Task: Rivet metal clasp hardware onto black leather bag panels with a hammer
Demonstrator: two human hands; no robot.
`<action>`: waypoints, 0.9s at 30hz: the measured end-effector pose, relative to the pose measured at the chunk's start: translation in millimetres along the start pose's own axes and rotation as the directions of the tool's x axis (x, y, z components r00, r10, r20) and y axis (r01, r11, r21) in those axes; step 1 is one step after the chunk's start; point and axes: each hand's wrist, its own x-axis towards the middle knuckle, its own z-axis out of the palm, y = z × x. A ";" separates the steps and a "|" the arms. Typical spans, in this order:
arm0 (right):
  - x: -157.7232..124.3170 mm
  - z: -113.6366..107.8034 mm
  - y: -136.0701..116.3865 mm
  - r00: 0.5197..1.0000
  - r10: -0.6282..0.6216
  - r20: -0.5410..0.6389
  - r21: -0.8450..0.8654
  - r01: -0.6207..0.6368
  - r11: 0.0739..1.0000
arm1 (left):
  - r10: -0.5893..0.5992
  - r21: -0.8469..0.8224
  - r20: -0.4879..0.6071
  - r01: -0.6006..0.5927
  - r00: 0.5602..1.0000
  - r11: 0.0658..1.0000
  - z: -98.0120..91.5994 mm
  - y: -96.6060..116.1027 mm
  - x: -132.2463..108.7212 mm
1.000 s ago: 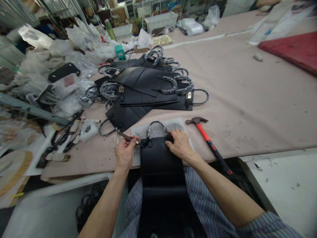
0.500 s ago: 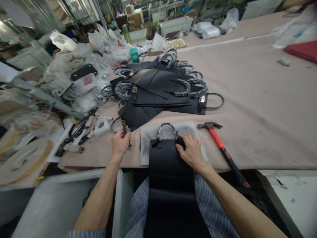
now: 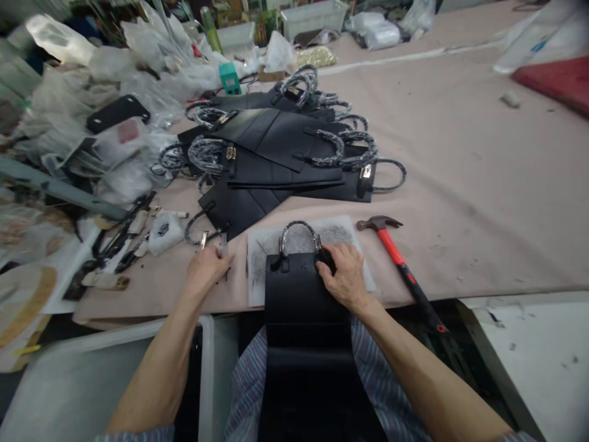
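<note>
Under my right hand (image 3: 343, 273) is a long black leather-like bag panel (image 3: 299, 288), pinched at its right upper edge, thumb on top. A looped handle (image 3: 299, 226) in speckled wrapping stands from the panel's far end. The panel's end rests on a pale, worn board (image 3: 257, 270), and the rest drapes over my lap. Left of the board, my left hand (image 3: 207, 270) is low over the table, fingers curled round what looks like a short metal rod (image 3: 204, 238); its lower part is hidden. A small metal piece (image 3: 223, 243) is beside those fingers.
A claw hammer (image 3: 393, 252) with a red and black handle lies right of the board. Several black panels with wrapped handles form a pile (image 3: 280, 147) behind. Tools (image 3: 129, 233) and plastic bags (image 3: 115, 80) crowd the left. A plastic bin (image 3: 207, 368) stands below.
The metal rod in my left hand was upright and is now lower and less visible. My right hand keeps its hold on the panel. The view has shifted somewhat to the right and down.
</note>
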 end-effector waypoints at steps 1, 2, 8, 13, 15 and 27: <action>0.2 -0.3 -0.6 1.000 0.007 0.001 -0.003 -0.007 1.000 | 0.005 0.003 0.024 -0.005 1.000 1.000 0.4 -0.9 4.7; 0.3 -0.7 -1.1 1.000 0.013 0.001 -0.004 -0.013 1.000 | 0.012 0.000 0.036 -0.012 0.999 1.000 0.3 -2.6 8.9; 0.7 -0.9 -1.0 1.000 0.023 -0.008 0.035 -0.022 0.999 | 0.053 -0.554 0.073 -0.003 0.996 0.833 -7.4 -6.8 6.6; 1.0 -1.2 -0.4 0.999 0.038 0.001 0.047 -0.038 0.998 | 0.117 -0.979 -0.100 -0.119 0.988 0.166 -5.2 39.4 -32.6; 1.1 -1.9 -0.8 0.999 0.052 0.015 0.054 -0.053 0.997 | 0.174 -0.981 -0.154 -0.171 0.973 0.091 2.4 66.9 -50.6; 2.4 -6.2 -1.7 0.999 0.038 0.003 0.069 -0.038 0.997 | 0.137 -0.886 -0.352 -0.377 0.926 0.270 27.7 96.1 -70.6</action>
